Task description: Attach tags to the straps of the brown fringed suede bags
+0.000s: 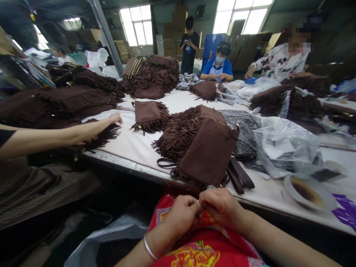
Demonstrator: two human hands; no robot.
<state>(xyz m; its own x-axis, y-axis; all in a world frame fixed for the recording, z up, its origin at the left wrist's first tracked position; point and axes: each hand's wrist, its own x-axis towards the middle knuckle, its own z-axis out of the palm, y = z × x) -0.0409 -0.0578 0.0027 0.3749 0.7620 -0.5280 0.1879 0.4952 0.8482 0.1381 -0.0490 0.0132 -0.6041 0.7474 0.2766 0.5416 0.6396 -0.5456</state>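
My left hand [182,215] and my right hand [222,207] meet at the fingertips above my red patterned apron [194,250], close to the table's front edge. Both are closed in a pinch. Whatever sits between the fingers is too small or too hidden to name. Just beyond them a brown fringed bag [210,152] lies at the table edge, its flat side up. A brown strap [240,176] hangs from its right side, and a thin loop strap [166,162] sticks out on the left.
A smaller fringed bag [147,113] lies farther back. Right are grey tweed fabric [241,129], clear plastic bags [289,139] and a tape roll [308,191]. A co-worker's arm [55,137] reaches in from the left beside piled brown bags [63,100]. Several people work behind.
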